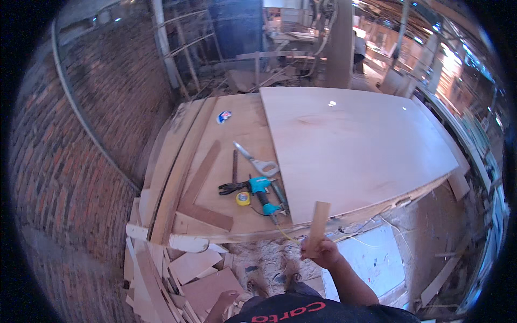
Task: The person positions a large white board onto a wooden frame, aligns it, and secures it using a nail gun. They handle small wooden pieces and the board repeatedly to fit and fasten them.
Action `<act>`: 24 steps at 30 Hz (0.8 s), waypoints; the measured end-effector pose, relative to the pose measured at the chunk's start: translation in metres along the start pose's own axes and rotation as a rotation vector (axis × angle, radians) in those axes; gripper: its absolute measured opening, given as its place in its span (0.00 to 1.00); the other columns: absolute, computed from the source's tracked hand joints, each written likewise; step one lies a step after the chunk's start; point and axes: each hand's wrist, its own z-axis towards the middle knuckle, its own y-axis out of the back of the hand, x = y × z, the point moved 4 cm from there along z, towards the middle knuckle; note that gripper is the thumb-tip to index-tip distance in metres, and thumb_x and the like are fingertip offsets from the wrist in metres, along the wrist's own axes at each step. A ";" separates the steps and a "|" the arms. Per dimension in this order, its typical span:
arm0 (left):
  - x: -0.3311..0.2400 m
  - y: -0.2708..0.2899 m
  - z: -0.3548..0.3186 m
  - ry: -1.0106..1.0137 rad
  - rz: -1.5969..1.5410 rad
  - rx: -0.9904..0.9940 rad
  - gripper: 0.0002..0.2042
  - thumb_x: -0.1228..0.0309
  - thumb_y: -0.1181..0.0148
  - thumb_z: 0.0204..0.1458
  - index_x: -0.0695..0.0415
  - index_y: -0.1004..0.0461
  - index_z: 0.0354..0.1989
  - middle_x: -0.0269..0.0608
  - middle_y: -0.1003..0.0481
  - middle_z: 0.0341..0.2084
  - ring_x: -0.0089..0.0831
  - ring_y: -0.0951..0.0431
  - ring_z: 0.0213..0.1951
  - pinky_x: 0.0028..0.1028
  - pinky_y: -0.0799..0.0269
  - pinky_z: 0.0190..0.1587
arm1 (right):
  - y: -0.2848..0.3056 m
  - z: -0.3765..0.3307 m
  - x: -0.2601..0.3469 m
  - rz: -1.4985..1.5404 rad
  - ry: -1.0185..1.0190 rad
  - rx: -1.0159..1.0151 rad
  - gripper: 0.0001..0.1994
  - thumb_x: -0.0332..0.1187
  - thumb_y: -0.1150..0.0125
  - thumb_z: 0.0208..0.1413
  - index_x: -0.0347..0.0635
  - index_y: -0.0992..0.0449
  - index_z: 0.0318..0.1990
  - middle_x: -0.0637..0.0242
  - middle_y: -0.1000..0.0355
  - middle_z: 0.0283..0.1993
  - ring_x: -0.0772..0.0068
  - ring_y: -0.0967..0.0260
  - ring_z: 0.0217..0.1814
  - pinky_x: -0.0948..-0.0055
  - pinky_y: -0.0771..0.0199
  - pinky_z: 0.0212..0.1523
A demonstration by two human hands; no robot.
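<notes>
My right hand (321, 252) is closed round the lower end of a short flat wood strip (319, 219), which stands nearly upright in front of the table edge. Low by my body, my left hand (228, 296) hangs over wood offcuts (195, 265); its fingers are too small to make out. On the workbench (245, 118) lie a teal and black pistol-grip power tool (261, 188), a yellow tape measure (243, 198) and a handsaw (258, 162) with a grey handle. A brown wooden L-shaped square (202, 212) rests to their left.
A large pale panel (355, 145) covers the bench's right side. Below it, a white board (371, 258) lies on the floor beside a thin yellow hose (358, 239). A brick wall (81, 161) rises on the left. Another person (359, 47) is far back.
</notes>
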 end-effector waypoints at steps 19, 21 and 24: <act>-0.347 -0.213 0.268 0.252 -0.015 0.642 0.22 0.57 0.36 0.52 0.61 0.21 0.49 0.52 0.19 0.40 0.39 0.18 0.43 0.35 0.24 0.48 | 0.210 -0.405 0.165 -0.302 0.380 -0.923 0.34 0.63 0.68 0.67 0.41 0.29 0.58 0.67 0.29 0.29 0.75 0.31 0.30 0.72 0.28 0.37; -0.387 -0.259 0.294 0.234 -0.054 0.625 0.23 0.56 0.36 0.51 0.61 0.21 0.50 0.52 0.19 0.39 0.38 0.18 0.42 0.35 0.24 0.47 | 0.222 -0.436 0.187 -0.304 0.443 -0.945 0.34 0.61 0.70 0.69 0.40 0.31 0.60 0.66 0.29 0.31 0.75 0.31 0.32 0.72 0.28 0.38; -0.499 -0.319 0.332 0.006 0.045 0.774 0.19 0.58 0.37 0.53 0.62 0.20 0.43 0.49 0.19 0.34 0.34 0.19 0.37 0.35 0.26 0.43 | 0.238 -0.507 0.232 -0.311 0.571 -1.094 0.32 0.59 0.67 0.69 0.40 0.32 0.60 0.64 0.28 0.35 0.74 0.29 0.33 0.72 0.26 0.38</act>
